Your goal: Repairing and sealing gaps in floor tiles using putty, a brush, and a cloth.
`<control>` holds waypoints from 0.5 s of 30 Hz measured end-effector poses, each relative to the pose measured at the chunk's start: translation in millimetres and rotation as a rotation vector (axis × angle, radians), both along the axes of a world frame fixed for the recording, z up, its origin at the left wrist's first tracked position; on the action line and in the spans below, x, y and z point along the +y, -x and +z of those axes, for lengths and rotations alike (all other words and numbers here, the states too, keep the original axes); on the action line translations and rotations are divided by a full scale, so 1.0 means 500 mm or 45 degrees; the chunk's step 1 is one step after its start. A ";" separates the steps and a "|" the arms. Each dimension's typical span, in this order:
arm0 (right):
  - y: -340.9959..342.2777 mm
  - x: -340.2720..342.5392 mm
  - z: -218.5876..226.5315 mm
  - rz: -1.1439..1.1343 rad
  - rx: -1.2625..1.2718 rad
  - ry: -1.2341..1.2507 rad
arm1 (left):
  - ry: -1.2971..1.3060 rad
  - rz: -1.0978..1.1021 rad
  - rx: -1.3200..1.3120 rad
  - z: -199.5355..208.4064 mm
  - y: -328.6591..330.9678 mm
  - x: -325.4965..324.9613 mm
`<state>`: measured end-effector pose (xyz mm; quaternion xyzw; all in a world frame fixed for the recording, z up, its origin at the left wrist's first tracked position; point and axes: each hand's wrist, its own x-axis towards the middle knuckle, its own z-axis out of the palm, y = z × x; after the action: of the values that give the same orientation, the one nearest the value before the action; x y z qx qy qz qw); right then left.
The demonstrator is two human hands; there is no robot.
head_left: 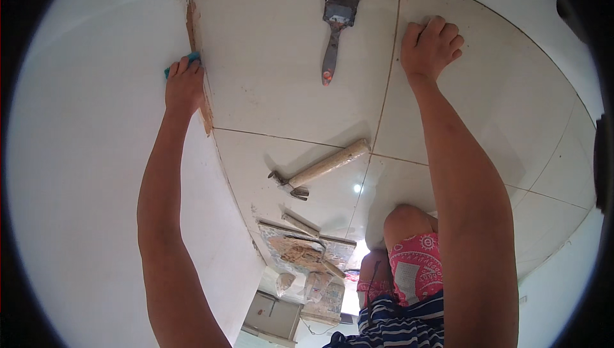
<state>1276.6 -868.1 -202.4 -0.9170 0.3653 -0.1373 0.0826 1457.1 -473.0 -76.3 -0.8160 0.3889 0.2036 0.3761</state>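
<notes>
My left hand (pixel 184 87) grips a small teal sponge-like pad (pixel 193 58) and presses it to the white wall (pixel 96 156), just above where the wall meets the floor. Fingers cover most of the pad. Beside that hand, a brown, rough strip (pixel 206 114) runs along the foot of the wall. Farther right, my right hand (pixel 432 48) rests on the pale floor tiles (pixel 275 60) with its fingers curled in, and nothing shows in it. Between the hands lies a wide paintbrush (pixel 334 33) with dark bristles and a grey handle.
A claw hammer (pixel 329 164) with a wooden handle lies nearer to me. Behind it is a stained board (pixel 300 252) with brown material and wooden-handled tools on it. Bags (pixel 316 284) and a pale cabinet (pixel 272 316) stand beyond. My bent knees (pixel 409 226) are at lower right.
</notes>
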 end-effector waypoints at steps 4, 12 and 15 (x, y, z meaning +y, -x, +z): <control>0.001 -0.002 -0.003 -0.008 0.048 0.006 | 0.117 -0.098 -0.039 0.000 0.032 0.025; 0.004 -0.007 -0.005 0.001 0.058 -0.030 | 0.016 0.060 0.046 0.003 0.113 0.069; 0.002 -0.003 -0.006 -0.025 0.071 -0.057 | 0.040 0.008 0.020 0.001 0.136 0.096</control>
<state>1275.7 -869.3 -205.2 -0.9147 0.3795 -0.1042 0.0916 1389.0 -424.9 -75.8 -0.8214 0.3923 0.2052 0.3595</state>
